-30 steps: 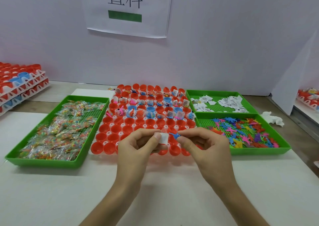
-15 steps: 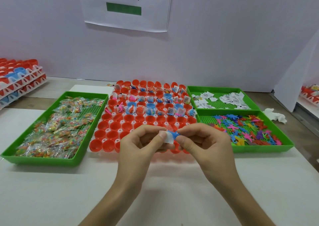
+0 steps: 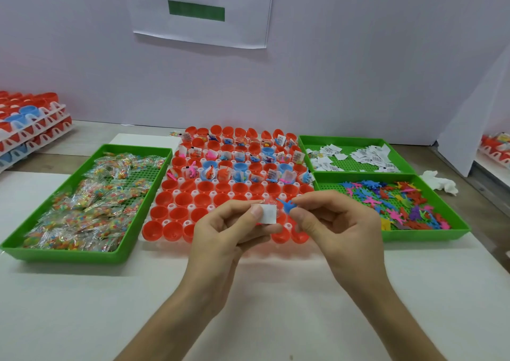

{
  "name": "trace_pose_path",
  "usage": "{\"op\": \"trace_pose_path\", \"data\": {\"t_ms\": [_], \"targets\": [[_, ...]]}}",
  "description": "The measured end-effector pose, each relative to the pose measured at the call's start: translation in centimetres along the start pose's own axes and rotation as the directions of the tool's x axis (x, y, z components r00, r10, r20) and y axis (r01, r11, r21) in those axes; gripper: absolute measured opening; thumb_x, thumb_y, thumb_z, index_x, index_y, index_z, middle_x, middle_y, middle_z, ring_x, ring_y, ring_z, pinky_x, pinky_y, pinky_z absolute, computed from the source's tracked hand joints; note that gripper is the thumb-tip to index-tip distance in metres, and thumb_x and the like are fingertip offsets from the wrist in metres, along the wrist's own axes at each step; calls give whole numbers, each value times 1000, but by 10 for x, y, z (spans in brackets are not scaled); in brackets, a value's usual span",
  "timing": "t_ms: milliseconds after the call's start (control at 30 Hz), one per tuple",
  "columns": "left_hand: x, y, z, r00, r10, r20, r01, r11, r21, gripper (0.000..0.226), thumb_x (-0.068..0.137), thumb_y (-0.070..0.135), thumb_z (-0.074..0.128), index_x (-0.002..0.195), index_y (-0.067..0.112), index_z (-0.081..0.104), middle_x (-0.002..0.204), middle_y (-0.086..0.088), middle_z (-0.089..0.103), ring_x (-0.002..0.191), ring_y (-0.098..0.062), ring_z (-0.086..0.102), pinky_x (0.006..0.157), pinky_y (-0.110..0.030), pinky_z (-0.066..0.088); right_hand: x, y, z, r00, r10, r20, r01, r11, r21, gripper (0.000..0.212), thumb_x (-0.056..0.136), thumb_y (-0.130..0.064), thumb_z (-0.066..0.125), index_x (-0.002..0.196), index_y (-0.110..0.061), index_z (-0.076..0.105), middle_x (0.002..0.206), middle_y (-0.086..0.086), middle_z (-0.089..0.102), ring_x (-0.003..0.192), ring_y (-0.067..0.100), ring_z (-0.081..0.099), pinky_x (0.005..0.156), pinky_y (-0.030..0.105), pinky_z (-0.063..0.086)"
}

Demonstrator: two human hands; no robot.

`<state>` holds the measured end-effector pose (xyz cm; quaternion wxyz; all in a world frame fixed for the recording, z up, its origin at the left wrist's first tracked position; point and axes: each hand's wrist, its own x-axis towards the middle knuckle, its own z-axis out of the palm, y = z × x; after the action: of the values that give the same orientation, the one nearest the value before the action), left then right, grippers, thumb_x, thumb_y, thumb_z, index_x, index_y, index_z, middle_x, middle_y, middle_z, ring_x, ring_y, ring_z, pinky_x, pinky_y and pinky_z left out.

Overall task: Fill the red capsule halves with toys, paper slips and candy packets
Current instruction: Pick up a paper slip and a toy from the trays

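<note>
Two hands are held up over the near edge of the rack of red capsule halves (image 3: 205,188). The left hand (image 3: 229,231) pinches a small white paper slip (image 3: 268,213) with its thumb and fingers (image 3: 240,205) curled round it. The right hand (image 3: 339,228) pinches a little blue toy (image 3: 287,204) at its fingertips. The slip and the toy are just beside each other, between the two hands.

The rack sits in the middle of the white bench (image 3: 82,305). The far rows of halves already have toys and slips in them. The near rows are bare red cups.

To the left of the rack is a green tray (image 3: 82,255) full of shiny candy packets (image 3: 91,203). To the right are two more green trays. The far tray (image 3: 356,140) holds white paper slips (image 3: 369,156). The near tray (image 3: 425,233) holds lots of toys (image 3: 400,203) in many colours.

A crumpled white tissue (image 3: 438,181) lies past the right trays. More racks (image 3: 27,123) of red and blue halves are stacked at the far left. A paper sign (image 3: 201,7) with a green bar hangs on the wall.
</note>
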<state>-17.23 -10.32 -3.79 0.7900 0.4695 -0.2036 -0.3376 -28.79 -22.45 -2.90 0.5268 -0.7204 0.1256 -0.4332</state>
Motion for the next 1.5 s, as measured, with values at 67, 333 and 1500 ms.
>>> {"op": "trace_pose_path", "data": {"t_ms": [67,333,1500], "targets": [[0,0,-1,1000,-3,-5,3,1000,-1,25,71,27,76,88,10,79,92,-16,76,83,-32,76,71,-27,59,0,-2,-2,999,-32,28,31,999,9,13,76,-15,82,85,-23,76,80,-1,75,67,19,70,66,25,57],[-2,2,2,977,-179,115,190,978,-90,17,74,21,75,87,12,79,97,-14,76,88,-24,75,71,-23,57,-2,4,1,992,-43,122,53,996,-72,17,79,-2,80,86,-17,75,81,-4,74,74,17,70,70,23,54],[2,2,-4,949,226,218,-304,836,456,19,80,17,79,96,27,81,90,7,79,83,-11,76,72,-16,56,0,10,-3,988,-103,115,128,964,-232,19,79,-4,81,89,-19,75,84,-13,74,76,7,72,70,17,55]]}}
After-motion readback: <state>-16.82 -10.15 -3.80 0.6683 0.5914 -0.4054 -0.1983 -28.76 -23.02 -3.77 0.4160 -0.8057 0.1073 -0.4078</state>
